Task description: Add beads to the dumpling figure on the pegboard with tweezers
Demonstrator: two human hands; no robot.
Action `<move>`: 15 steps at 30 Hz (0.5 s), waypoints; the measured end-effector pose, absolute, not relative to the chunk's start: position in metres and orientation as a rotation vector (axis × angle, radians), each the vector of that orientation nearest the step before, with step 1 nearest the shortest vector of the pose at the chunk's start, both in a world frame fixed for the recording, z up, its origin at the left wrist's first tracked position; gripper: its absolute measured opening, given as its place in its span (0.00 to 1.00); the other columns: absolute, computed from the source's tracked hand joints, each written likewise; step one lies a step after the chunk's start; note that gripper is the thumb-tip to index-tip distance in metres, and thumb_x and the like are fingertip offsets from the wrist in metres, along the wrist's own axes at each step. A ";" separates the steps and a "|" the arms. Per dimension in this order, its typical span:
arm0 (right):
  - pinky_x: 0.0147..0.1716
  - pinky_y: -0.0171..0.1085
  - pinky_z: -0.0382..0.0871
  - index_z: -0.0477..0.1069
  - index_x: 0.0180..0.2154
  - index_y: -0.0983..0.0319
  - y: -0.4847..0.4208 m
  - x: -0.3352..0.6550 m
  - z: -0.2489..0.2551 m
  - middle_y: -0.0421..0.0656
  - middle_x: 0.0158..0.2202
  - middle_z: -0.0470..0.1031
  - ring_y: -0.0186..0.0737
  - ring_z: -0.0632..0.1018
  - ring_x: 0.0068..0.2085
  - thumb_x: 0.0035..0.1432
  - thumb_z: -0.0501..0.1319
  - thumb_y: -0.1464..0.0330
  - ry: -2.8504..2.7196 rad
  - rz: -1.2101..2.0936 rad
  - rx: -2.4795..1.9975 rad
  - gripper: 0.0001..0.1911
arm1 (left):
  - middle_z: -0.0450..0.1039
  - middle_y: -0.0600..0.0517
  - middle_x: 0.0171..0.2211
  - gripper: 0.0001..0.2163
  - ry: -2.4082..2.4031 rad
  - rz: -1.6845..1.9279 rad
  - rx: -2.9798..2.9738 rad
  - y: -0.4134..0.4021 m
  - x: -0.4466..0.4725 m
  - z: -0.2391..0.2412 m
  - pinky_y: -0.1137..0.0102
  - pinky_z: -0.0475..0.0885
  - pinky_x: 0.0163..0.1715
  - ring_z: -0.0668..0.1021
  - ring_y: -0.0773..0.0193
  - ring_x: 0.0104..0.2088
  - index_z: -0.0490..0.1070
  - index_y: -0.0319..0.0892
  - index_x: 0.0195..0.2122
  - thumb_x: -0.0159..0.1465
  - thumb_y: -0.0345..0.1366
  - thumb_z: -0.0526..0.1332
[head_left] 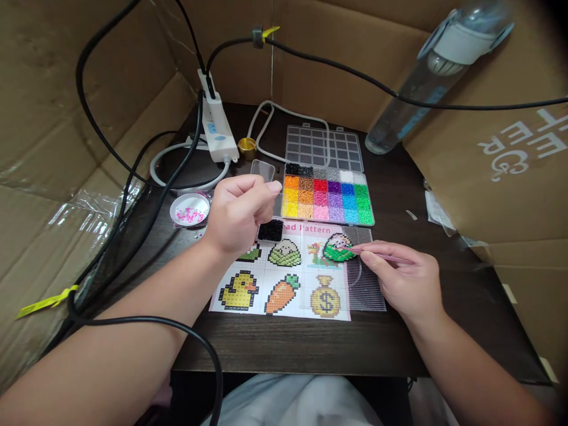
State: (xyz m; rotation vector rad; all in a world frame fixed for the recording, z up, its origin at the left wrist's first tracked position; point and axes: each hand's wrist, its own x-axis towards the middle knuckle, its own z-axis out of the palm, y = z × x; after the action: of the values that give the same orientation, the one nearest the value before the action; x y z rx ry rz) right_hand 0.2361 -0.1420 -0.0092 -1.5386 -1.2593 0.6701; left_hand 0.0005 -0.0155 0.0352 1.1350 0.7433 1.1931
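Observation:
My right hand [410, 278] pinches pink tweezers [390, 255]. Their tips reach the green, white and pink bead figure [338, 248], edged in black, on a clear pegboard [370, 290]. My left hand [239, 213] is a closed fist above the left part of the printed pattern sheet [281, 316]; its palm side is hidden, so I cannot tell whether it holds anything. Beside that fist is a small box of black beads [270, 231]. Behind the sheet lies a compartment box of coloured beads [328, 198] with its clear lid [323, 147] folded back.
On the left are a white dish of pink beads [190, 210] and a white power strip [219, 133]. A black cable [151, 319] crosses over my left forearm. A brass-coloured cup [247, 148] and a tilted bottle [417, 100] stand near the cardboard walls [337, 35].

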 end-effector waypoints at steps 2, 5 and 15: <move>0.39 0.36 0.82 0.84 0.34 0.55 -0.141 0.235 -0.008 0.40 0.35 0.85 0.41 0.85 0.37 0.57 0.69 0.70 -1.276 0.657 -1.539 0.05 | 0.44 0.60 0.13 0.21 0.744 1.194 1.130 -0.016 0.001 0.036 0.71 0.47 0.17 0.52 0.75 0.15 0.49 0.42 0.13 0.52 0.33 0.64; 0.39 0.36 0.83 0.84 0.34 0.54 -0.141 0.234 -0.006 0.40 0.34 0.85 0.41 0.85 0.36 0.56 0.69 0.71 -1.271 0.647 -1.540 0.06 | 0.44 0.60 0.13 0.21 0.719 1.199 1.119 -0.016 0.001 0.036 0.71 0.47 0.18 0.52 0.75 0.15 0.49 0.41 0.13 0.52 0.31 0.64; 0.38 0.34 0.82 0.84 0.35 0.53 -0.140 0.236 -0.011 0.39 0.34 0.85 0.39 0.85 0.36 0.56 0.70 0.72 -1.244 0.655 -1.513 0.07 | 0.45 0.60 0.13 0.21 0.698 1.201 1.122 -0.016 0.000 0.035 0.71 0.46 0.18 0.52 0.75 0.16 0.50 0.41 0.13 0.53 0.30 0.64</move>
State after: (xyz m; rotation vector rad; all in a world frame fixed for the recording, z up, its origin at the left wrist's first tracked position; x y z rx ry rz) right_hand 0.2358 -0.1404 -0.0107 -1.5126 -1.2442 0.6554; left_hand -0.0005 -0.0158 0.0346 1.1219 0.6979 1.2007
